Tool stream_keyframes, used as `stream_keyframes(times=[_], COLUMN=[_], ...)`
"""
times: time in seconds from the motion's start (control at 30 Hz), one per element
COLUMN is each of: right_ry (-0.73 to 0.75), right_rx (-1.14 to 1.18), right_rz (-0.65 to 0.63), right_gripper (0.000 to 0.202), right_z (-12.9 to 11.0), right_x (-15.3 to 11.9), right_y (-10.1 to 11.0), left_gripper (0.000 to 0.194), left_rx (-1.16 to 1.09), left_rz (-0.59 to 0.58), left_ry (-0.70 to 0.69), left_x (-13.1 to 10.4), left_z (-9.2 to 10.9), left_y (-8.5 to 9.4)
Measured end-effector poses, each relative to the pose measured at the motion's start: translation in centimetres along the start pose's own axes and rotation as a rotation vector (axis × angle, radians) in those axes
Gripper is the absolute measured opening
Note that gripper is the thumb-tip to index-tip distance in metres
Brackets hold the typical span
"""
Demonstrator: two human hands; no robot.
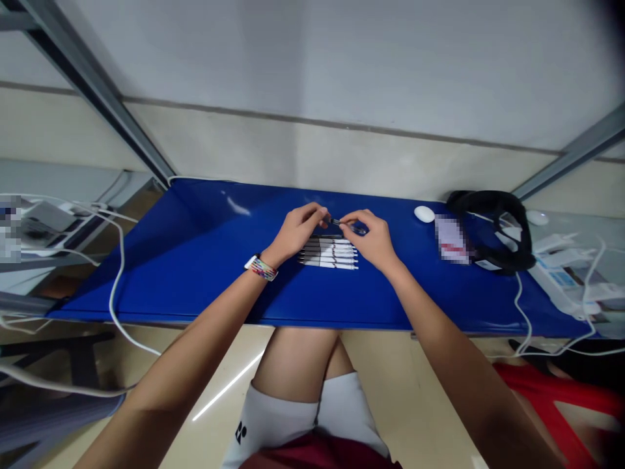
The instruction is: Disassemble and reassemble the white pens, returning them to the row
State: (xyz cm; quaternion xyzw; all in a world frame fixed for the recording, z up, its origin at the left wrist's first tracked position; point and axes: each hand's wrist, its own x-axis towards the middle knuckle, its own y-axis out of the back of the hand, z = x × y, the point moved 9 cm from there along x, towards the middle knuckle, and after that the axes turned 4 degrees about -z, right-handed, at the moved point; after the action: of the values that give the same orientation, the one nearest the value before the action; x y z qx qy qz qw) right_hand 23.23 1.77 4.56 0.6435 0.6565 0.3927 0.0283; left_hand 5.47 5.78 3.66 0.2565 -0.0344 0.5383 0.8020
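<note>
Both my hands hold one dark pen [336,222] level above the blue table [195,260]. My left hand [299,228] pinches its left end, fingertips closed on it. At the right end, my right hand [370,236] grips the same pen between thumb and fingers. Just below my hands, several white pens with dark grips [332,258] lie side by side in a row on the table, their left ends dark. The topmost ones are partly covered by my fingers. A colourful band sits on my left wrist.
To the right lie a white oval object [424,214], a blurred packet [452,240] and a black headband-like device [525,241]. White cables [117,280] hang over the table's left side. Metal posts and a wall stand behind. Someone's red clothing [551,404] shows at lower right.
</note>
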Motion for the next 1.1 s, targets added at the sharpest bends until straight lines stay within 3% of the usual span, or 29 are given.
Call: stream_keyframes(times=[0.1,0.27,0.37,0.5,0.67,1.1], right_ry=[-0.017,-0.15,-0.227,-0.333,-0.393,-0.373], right_rx=[0.055,0.208,0.406,0.609,0.772,0.696], right_rz=[0.043,0.128,0.178,0.145,0.118,0.065], right_gripper=[0.013,0.025,0.028,0.028,0.026,0.024], right_z=[1.3,5.0,7.4,9.6,10.5,10.7], right_x=[2.2,4.7,5.1,4.6,3.8,3.9], right_y=[-0.2,-0.4,-0.6,-1.7,-2.5,-2.9], left_gripper=[0.027,0.025,0.026,0.027,0.027,0.024], left_rx=[0.074,0.098,0.072,-0.004,-0.037,-0.074], left_rz=[0.02,0.104,0.115,0.121,0.146,0.179], left_ry=[-0.043,-0.062,-0.038,0.007,0.027,0.07], left_x=[1.5,3.5,3.8,3.2,2.7,2.2], left_z=[-0.2,-2.1,-3.7,-5.6,-6.7,-8.1], left_y=[0.7,2.5,3.0,3.3,3.6,4.0])
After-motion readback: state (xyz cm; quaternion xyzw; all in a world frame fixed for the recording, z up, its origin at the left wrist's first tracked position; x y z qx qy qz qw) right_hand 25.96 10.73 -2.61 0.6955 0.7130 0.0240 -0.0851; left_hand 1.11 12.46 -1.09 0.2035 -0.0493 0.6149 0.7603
